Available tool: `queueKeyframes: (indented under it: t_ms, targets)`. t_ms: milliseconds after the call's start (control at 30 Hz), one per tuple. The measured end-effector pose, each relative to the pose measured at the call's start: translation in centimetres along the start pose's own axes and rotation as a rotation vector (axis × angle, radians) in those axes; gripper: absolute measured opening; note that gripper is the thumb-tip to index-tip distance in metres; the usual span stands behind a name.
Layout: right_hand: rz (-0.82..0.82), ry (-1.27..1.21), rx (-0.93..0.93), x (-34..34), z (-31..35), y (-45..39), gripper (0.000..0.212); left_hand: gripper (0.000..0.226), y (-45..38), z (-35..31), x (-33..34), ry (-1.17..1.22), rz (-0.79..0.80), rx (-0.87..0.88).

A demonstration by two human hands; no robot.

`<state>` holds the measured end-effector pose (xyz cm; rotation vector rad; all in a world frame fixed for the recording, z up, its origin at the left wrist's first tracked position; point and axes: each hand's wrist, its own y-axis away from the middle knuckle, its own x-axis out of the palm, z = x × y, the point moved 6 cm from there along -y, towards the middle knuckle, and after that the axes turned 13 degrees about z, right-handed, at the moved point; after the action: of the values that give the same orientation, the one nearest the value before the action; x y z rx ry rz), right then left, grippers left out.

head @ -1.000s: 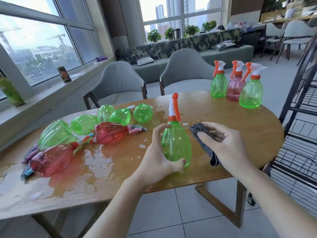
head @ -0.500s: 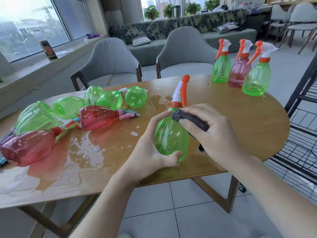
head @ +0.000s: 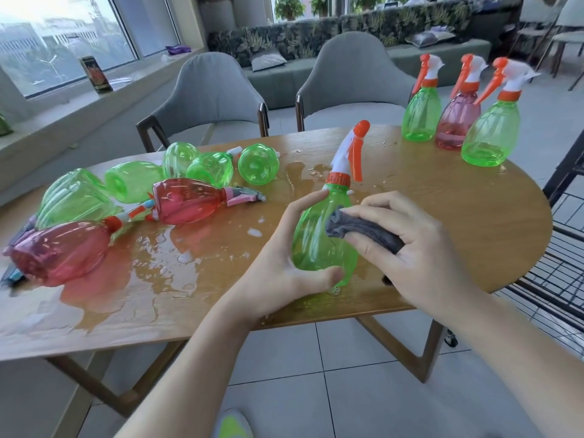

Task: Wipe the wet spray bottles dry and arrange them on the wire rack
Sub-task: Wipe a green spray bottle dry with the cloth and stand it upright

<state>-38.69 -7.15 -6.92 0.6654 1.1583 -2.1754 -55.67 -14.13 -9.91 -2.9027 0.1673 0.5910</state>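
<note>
Left hand point(head: 284, 267) fingers curled round green bottle point(head: 319, 245), upright near counter point(head: 442, 197) front edge. Right hand point(head: 410, 248) fingers pinching grey cloth point(head: 357, 229) against bottle's side. Three standing bottles point(head: 455, 121) at 1 o'clock; lying bottles point(head: 132, 197) at 10; rack point(head: 562, 267) at 3.

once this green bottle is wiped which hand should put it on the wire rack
Probably the left hand: it already grips the green bottle, while the right hand holds the cloth. The rack is on the right, though.
</note>
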Motion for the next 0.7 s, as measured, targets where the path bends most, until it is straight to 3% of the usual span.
queueKeyframes:
  t_ms: [100, 233, 467, 700]
  targets:
    - [0.061, -0.003, -0.056, 0.6, 0.4, 1.2, 0.030, 0.070, 0.1, 0.4, 0.0, 0.171, 0.009, 0.017]
    - [0.154, 0.048, -0.162, 1.9, 1.2, 2.5, 0.030, 0.050, -0.1, 0.8, -0.1, 0.145, -0.061, -0.006]
    - [0.001, 0.179, -0.163, 1.2, 1.7, 1.7, 0.031, 0.052, -0.5, 1.4, -0.2, 0.164, -0.041, -0.003]
    - [0.167, 0.274, -0.346, 3.0, 2.5, 3.2, 0.024, 0.057, -0.5, 2.2, -0.8, 0.228, -0.061, -0.003]
